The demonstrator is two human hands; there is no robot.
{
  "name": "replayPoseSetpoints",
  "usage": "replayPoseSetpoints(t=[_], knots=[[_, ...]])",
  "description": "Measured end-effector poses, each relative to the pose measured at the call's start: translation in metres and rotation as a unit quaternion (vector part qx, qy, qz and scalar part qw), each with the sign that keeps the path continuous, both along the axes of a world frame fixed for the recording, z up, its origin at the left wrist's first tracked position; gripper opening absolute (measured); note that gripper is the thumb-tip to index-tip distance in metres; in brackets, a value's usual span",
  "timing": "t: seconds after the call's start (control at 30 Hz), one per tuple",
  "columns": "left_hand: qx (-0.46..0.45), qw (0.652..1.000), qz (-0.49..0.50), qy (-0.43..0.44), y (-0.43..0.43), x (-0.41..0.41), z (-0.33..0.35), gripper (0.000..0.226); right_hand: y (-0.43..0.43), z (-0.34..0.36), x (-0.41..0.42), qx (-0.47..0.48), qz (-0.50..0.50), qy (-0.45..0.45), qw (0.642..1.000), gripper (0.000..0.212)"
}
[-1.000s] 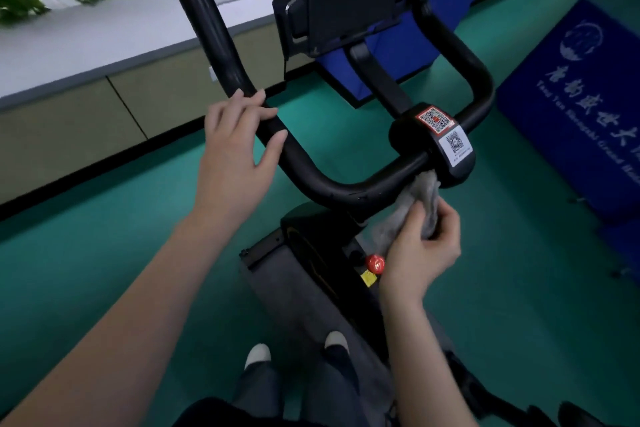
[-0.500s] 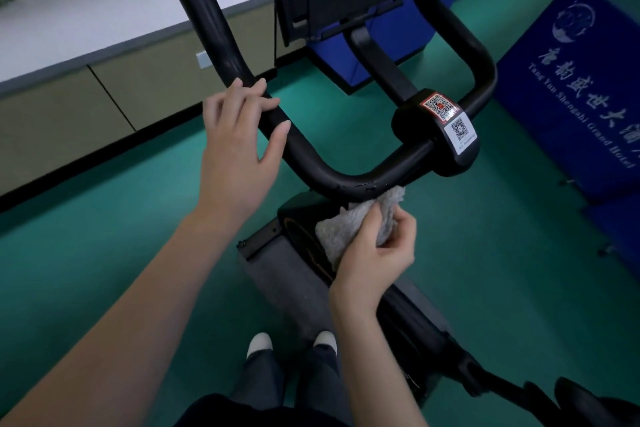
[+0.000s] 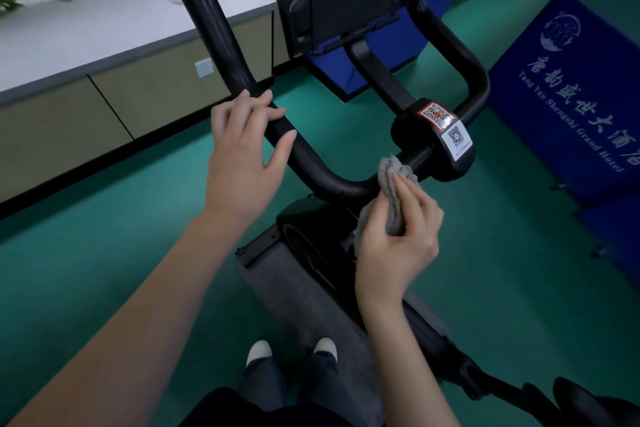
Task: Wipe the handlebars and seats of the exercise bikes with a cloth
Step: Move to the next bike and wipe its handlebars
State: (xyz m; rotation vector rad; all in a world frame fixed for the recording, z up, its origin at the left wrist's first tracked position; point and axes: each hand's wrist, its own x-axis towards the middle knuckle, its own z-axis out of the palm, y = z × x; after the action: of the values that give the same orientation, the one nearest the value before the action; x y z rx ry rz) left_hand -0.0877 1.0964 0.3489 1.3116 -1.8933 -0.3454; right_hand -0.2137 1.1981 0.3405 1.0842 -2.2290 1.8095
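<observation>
A blue banner (image 3: 585, 107) standing on the floor at the right carries a white round emblem, a line of large white Chinese characters that run diagonally, and beneath them the Latin lettering "Tang Yun Shenghi Grand Hotel", as best it can be read. On the black hub (image 3: 433, 139) at the middle of the handlebars sit two stickers: a red-edged sticker (image 3: 435, 113) with a QR code, and just below it a white sticker (image 3: 457, 139) with a second QR code; their small print is too fine to read
</observation>
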Motion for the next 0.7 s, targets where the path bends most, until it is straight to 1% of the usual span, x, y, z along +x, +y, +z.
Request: replayPoseSetpoints(t=[0.13, 0.27, 0.37, 0.47, 0.6, 0.7], knots=[[-0.001, 1.0, -0.017, -0.005, -0.003, 0.006, 0.0, 0.034, 0.003, -0.002, 0.031, -0.008, 0.03, 0.054, 0.998, 0.025], [-0.005, 0.999, -0.046, -0.025, -0.007, 0.015, 0.0, 0.035, -0.007, 0.001, 0.058, -0.012, 0.074, 0.053, 0.996, 0.031], [-0.006, 0.998, -0.062, -0.021, -0.009, 0.02, 0.001, 0.033, -0.016, 0.004, 0.062, -0.016, 0.09, 0.059, 0.994, 0.032], [-0.003, 0.997, -0.072, -0.022, -0.011, 0.024, 0.002, 0.031, -0.02, 0.002, 0.06, -0.03, 0.129, 0.108, 0.985, 0.03], [0.001, 0.996, -0.087, -0.024, -0.011, 0.027, 0.001, 0.032, -0.007, -0.016, 0.046, 0.004, 0.185, 0.217, 0.959, 0.027], [0.004, 0.996, -0.093, -0.018, -0.011, 0.028, 0.001, 0.032, 0.004, -0.026, 0.033, -0.01, 0.177, 0.233, 0.956, 0.021]])
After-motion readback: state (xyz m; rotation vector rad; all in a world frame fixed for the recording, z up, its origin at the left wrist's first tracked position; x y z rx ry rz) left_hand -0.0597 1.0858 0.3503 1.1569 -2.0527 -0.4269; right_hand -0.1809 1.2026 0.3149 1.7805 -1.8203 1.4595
